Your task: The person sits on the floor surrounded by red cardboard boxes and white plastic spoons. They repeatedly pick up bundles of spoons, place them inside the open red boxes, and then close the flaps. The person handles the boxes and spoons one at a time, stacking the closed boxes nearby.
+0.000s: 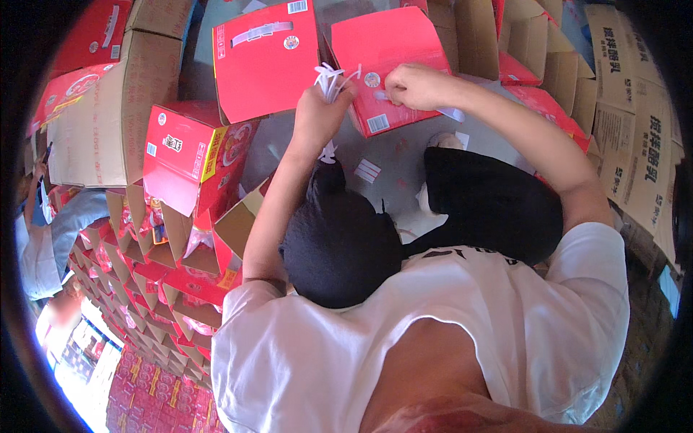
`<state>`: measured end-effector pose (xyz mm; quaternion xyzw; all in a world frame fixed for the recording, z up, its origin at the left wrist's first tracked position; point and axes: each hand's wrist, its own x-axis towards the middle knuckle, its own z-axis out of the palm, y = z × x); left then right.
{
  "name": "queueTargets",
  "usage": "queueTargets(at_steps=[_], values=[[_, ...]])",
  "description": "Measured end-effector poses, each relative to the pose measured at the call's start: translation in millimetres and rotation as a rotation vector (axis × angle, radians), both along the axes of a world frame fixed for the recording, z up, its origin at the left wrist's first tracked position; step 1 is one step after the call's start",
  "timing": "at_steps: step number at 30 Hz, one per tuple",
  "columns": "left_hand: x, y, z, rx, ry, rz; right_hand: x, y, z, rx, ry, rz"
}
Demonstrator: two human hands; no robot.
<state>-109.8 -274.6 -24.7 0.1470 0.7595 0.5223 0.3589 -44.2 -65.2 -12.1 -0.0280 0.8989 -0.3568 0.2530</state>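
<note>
My left hand [322,115] is closed around a bundle of white plastic carry-handle strips [328,81], whose ends stick up above the fist. Just right of it, my right hand [416,86] is over the top of a red carton [387,46]. Its fingers pinch a whitish plastic strip [381,95] against that carton, though the fingertips are partly hidden. Beside this box, a second red carton [265,76] has a plastic carry handle [262,33] fitted across its top.
Another red carton [176,154] stands at left, near large brown cartons [116,108]. Rows of open red cartons [157,292] holding packets fill the lower left. Brown printed cartons [631,119] line the right. A person [54,238] is at the far left. Paper scraps [368,170] lie on the floor.
</note>
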Motion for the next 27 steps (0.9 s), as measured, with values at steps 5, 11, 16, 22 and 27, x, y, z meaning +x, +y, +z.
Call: queueTargets(at_steps=[5,11,16,22,27], values=[[14,-4,-15,0.055,0.241,-0.151,-9,-23,30,0.197,-0.148,0.043],[11,13,-7,-0.097,0.271,-0.156,-3,-30,13,0.335,0.113,-0.031],[8,14,-9,-0.197,0.318,-0.120,-20,-29,33,0.103,-0.254,-0.038],[9,20,-13,-0.189,0.372,-0.156,-13,-36,-5,0.264,-0.005,0.003],[7,10,0,-0.217,0.287,-0.141,-4,-3,28,0.010,-0.310,-0.018]])
